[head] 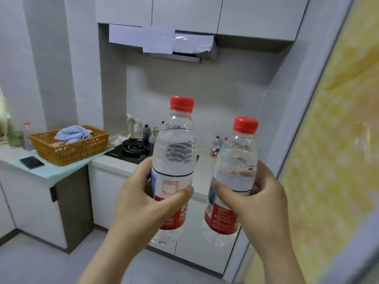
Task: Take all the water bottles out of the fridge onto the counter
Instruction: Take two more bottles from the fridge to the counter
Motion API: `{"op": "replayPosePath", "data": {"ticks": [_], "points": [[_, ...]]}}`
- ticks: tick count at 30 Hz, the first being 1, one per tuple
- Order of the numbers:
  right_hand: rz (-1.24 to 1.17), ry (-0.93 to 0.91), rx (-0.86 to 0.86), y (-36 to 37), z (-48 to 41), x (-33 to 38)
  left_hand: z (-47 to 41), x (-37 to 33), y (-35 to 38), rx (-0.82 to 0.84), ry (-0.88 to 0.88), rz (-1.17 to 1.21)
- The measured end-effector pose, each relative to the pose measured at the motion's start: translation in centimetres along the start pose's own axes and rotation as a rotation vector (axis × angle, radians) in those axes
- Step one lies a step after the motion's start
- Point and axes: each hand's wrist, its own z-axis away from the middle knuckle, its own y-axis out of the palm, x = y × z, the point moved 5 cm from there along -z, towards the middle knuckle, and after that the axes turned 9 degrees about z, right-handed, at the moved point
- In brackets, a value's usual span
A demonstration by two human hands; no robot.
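Brightness: moderate, even, cool white.
Source: cannot tell.
Glare: one white highlight on the film over the range hood.
Shadow: dark recess right of the range hood; soft shade on the wall below it.
Blur: yellow panel far right of it smeared; general softness.
Distortion: verticals either side of it lean.

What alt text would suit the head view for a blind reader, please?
The left hand and right hand each grip a red-capped water bottle, the left bottle and right bottle, before a white counter where more bottles stand.
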Motion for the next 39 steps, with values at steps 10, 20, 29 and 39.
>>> {"op": "replayPosePath", "data": {"ticks": [10, 20, 29, 39], "points": [[0.057, 0.025, 0.009, -3.7, -1.6, -3.6, -0.1, 1.9, 5.7, 0.026, -0.046, 0.05], [0.12, 0.071, -0.072, -2.7, -4.9, -6.1, -5.9, 5.0, 7.6, 0.143, -0.031, 0.075], [0.137, 0.069, -0.195, 1.2, -11.0, -7.0, -14.8, 8.2, 6.6, 0.239, 0.007, 0.122], [0.15, 0.145, -0.243, 4.1, -16.7, -11.0, -22.4, 13.4, 7.9, 0.296, -0.016, 0.099]]}}
